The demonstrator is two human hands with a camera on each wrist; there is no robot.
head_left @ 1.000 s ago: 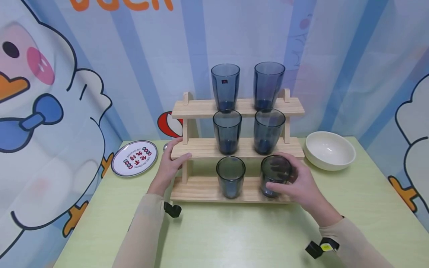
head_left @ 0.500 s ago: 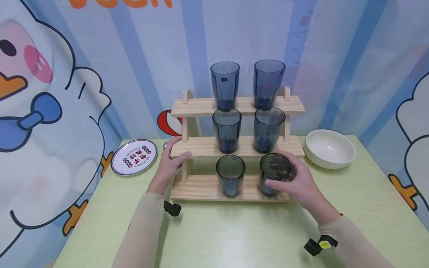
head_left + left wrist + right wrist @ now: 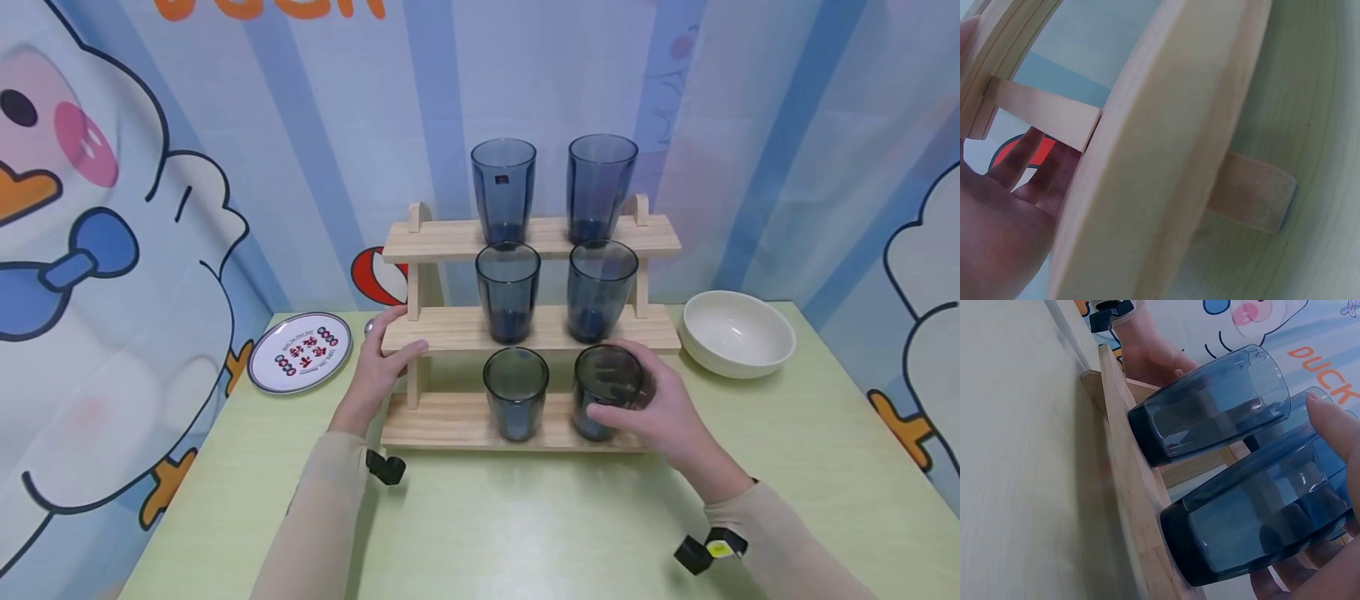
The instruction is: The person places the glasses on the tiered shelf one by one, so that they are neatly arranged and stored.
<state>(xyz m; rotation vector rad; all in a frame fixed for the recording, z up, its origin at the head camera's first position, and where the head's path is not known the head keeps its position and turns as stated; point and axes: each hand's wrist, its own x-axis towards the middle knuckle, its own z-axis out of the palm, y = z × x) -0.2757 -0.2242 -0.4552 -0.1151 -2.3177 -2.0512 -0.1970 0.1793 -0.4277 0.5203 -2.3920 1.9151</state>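
On a three-tier wooden display rack (image 3: 450,425), blue-grey drinking glasses stand upright, two on each tier. My right hand (image 3: 671,412) grips the right glass (image 3: 591,392) of the bottom tier, thumb in front and fingers round its far side. In the right wrist view that glass (image 3: 1241,519) has its base right at the bottom board, beside the left bottom glass (image 3: 1210,409). My left hand (image 3: 373,375) holds the left end of the middle tier, its thumb on the front. Its fingers (image 3: 1019,159) reach behind the rack's upright in the left wrist view.
A white plate with red print (image 3: 300,352) lies left of the rack. To the right stands a white bowl (image 3: 738,335). The rack rests on a pale green table (image 3: 525,525), and a cartoon-printed curtain (image 3: 315,150) hangs close behind it.
My right hand has shifted the lower right glass slightly left along the bottom tier, toward the glass beside it. The left hand keeps its hold on the rack.
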